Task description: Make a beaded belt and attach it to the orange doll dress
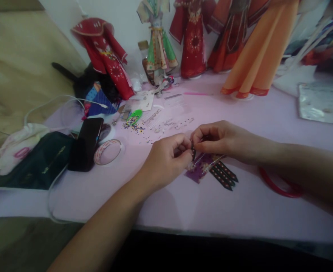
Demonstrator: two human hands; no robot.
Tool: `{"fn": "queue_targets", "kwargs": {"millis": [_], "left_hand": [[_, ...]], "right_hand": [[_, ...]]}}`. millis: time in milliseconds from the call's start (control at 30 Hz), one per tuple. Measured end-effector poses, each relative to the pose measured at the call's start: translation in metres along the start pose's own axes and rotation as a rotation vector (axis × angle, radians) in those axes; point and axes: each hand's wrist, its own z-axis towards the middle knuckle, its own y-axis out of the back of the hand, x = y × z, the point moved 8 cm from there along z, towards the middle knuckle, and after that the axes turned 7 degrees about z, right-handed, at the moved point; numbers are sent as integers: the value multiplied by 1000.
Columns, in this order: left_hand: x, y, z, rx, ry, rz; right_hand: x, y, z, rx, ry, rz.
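Observation:
Over the middle of the table, my left hand and my right hand meet with their fingertips pinched together. Between them shows a small dark strip, gripped by both; its details are blurred. Just under the fingers lies a piece of purple fabric with gold trim and lines of pale beads. Dark pointed strips with light dots stick out to the right of the fabric, below my right hand. Loose beads are scattered beyond my left hand, some in a green scoop.
Dolls' dresses, one red and one orange, stand along the back. Left are a black phone, a tape roll and a dark green pouch. A red ring lies under my right forearm. A plastic packet sits far right.

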Motion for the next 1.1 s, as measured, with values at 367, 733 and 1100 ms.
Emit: {"fn": "queue_targets", "kwargs": {"millis": [367,733,1100], "left_hand": [[-1,1,-1,-26,-11,81],[-7,2,-3,-52,-42,178],[1,0,-1,-24,3,91]], "right_hand": [[-5,3,1,4,-47,-40],[-7,4,1,-33,-75,-62],[-8,3,0,-37,-108,-66]]}}
